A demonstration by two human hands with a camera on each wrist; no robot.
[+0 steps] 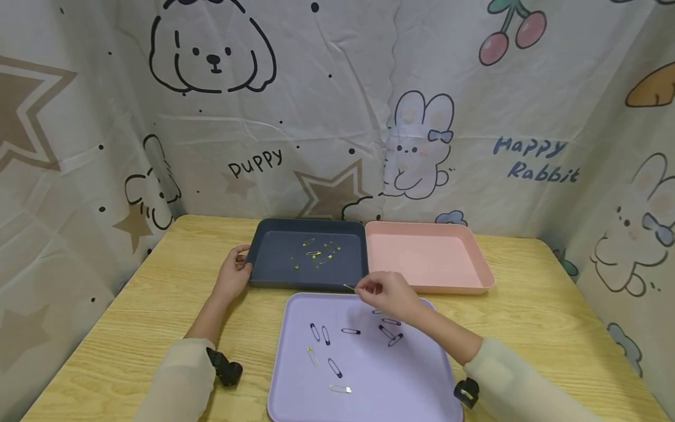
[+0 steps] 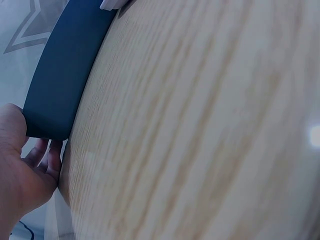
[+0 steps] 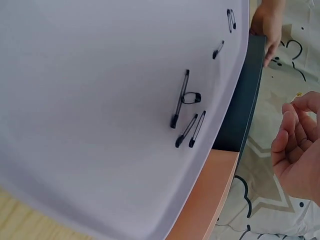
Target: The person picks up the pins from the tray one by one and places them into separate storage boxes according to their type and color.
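Between thumb and fingertips, my right hand (image 1: 389,293) pinches a gold safety pin (image 1: 349,287) by one end, above the near right corner of the dark blue tray (image 1: 285,225). The right wrist view shows only its yellow tip (image 3: 299,94). My left hand (image 1: 234,271) grips the dark tray's left end, with its thumb at the rim and its fingers against the outer wall. Several gold safety pins (image 1: 313,253) lie scattered in that tray. On the lilac tray (image 1: 369,404) lie several black safety pins (image 1: 350,332), a gold one (image 1: 312,356) and a pale one (image 1: 340,389).
A pink tray (image 1: 427,252) stands against the dark tray's right side. The lilac tray sits in front of both. All three rest on a wooden table (image 1: 532,328), with a printed curtain (image 1: 327,117) behind and at the sides.
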